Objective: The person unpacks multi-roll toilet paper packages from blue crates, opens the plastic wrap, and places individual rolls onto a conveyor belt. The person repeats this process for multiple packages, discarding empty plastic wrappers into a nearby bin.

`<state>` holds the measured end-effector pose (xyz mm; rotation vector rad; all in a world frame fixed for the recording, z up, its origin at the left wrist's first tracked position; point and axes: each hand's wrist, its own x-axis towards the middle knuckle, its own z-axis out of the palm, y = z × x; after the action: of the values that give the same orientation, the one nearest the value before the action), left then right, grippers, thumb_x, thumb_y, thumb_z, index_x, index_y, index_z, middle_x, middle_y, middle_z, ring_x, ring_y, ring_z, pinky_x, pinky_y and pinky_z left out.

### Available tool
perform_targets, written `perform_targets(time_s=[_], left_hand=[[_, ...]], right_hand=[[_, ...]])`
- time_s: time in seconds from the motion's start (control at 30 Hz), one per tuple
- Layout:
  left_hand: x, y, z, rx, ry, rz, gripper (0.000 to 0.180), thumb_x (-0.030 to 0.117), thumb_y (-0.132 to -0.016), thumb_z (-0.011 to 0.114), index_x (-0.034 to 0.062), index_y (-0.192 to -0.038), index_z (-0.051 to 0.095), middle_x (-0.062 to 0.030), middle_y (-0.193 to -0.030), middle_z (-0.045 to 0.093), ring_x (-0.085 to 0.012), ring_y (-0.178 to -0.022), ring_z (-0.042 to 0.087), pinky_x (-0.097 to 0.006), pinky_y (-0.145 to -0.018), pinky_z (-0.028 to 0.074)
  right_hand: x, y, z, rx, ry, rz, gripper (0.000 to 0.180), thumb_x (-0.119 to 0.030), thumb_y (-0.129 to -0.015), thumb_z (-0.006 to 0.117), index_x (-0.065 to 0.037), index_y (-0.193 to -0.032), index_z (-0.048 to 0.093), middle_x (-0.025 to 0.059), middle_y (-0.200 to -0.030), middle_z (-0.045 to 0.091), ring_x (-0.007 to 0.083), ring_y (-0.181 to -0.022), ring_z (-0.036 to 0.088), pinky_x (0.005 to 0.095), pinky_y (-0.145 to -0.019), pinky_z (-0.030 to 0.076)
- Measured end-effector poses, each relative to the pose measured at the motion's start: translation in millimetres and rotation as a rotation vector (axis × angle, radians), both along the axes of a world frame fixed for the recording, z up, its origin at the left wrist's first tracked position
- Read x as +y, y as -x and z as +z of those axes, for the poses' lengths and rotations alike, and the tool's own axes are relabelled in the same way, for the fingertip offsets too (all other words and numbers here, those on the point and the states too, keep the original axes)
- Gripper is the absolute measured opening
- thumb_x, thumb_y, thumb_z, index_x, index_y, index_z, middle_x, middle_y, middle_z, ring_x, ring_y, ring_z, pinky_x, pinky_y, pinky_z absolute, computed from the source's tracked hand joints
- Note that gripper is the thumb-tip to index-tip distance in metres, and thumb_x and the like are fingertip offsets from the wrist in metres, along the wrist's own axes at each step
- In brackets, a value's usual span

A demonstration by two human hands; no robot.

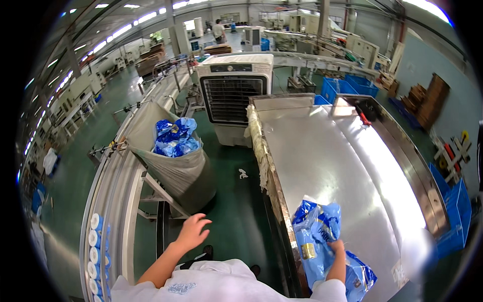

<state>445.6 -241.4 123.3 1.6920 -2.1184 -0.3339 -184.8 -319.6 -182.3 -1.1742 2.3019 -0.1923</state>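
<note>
My left hand (193,231) hangs in the air over the floor, its fingers apart and nothing in them. On the metal table to the right, my right hand (336,246) is closed on a blue plastic packaging bag (312,231), crumpled and printed, near the table's left edge. More blue plastic (359,277) lies beside my right forearm. A large pale sack (176,171) stands ahead of my left hand, with crumpled blue plastic bags (173,136) heaped in its mouth.
The metal table (327,156) has raised rims. At left runs a conveyor (118,186) carrying several white rolls in blue wrap (95,254). An air cooler (235,95) stands ahead, blue crates (453,216) at right. A person (219,31) is far back.
</note>
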Motion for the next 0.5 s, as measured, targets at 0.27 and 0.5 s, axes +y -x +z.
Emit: perform_targets(time_s=[0.27,0.5], left_hand=[[-30.3,104.7,-24.2,0.073,-0.103,-0.420,0.088,0.042,-0.073,0.071,0.0080,-0.140,0.026,-0.0260,-0.143,0.018,-0.0403,-0.132,0.023,-0.047,-0.107,0.023],[-96.2,52.9,-78.0,0.679,-0.798,-0.760,0.078,0.032,-0.067,0.080,0.0044,-0.130,0.042,-0.0167,-0.132,0.042,-0.0284,-0.125,0.034,-0.042,-0.104,0.028]], right_hand=[[-6.4,-274.5,220.2,-0.479,0.340,0.441,0.036,-0.023,-0.066,0.063,0.005,-0.088,0.061,0.0161,-0.070,0.061,0.0209,-0.063,0.057,0.0365,-0.057,0.044],[-8.6,-411.8,251.9,-1.876,0.178,0.160,0.045,-0.019,-0.074,0.060,0.001,-0.115,0.055,0.0112,-0.107,0.061,0.0232,-0.095,0.059,0.0321,-0.083,0.046]])
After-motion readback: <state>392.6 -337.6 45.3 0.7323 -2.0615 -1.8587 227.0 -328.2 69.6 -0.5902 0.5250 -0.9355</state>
